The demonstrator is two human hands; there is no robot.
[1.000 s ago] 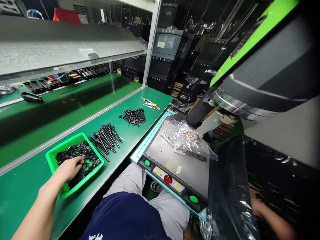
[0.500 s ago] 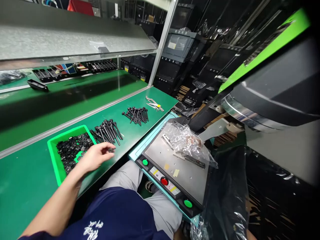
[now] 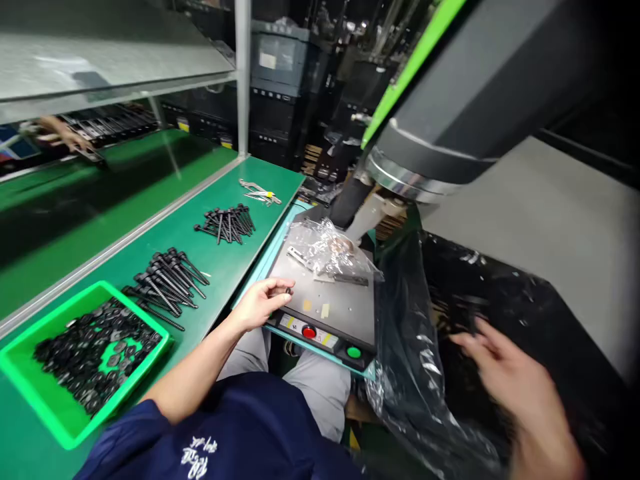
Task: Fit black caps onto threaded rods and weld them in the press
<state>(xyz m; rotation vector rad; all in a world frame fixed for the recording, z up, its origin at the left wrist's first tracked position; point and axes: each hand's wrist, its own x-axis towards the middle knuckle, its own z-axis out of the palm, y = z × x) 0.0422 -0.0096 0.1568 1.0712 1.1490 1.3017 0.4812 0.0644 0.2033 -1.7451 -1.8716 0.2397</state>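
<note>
My left hand [image 3: 261, 303] pinches a small black part [image 3: 289, 291] between thumb and fingers, over the near-left edge of the machine's metal plate [image 3: 345, 310]. My right hand [image 3: 515, 373] is over the black plastic-lined container at the right, its thumb and fingers closed on a dark piece [image 3: 473, 312], too blurred to name. A clear plastic bag [image 3: 327, 243] and a metal bar with holes [image 3: 299, 257] lie on the plate. Left of me, a green bin [image 3: 47, 410] holds many small black parts like the pinched one.
Two piles of black screws [image 3: 165, 280] lie on the green bench, with pliers [image 3: 260, 191] farther back. A red button [image 3: 309, 331] and a green button [image 3: 353, 352] line the machine's front. The grey machine head [image 3: 430, 147] overhangs the plate. Another person's hand [image 3: 70, 137] is beyond the shelf.
My left hand has moved from beside the green bin to the machine plate. My right hand has come into view at the right with a dark piece. The view has turned right.
</note>
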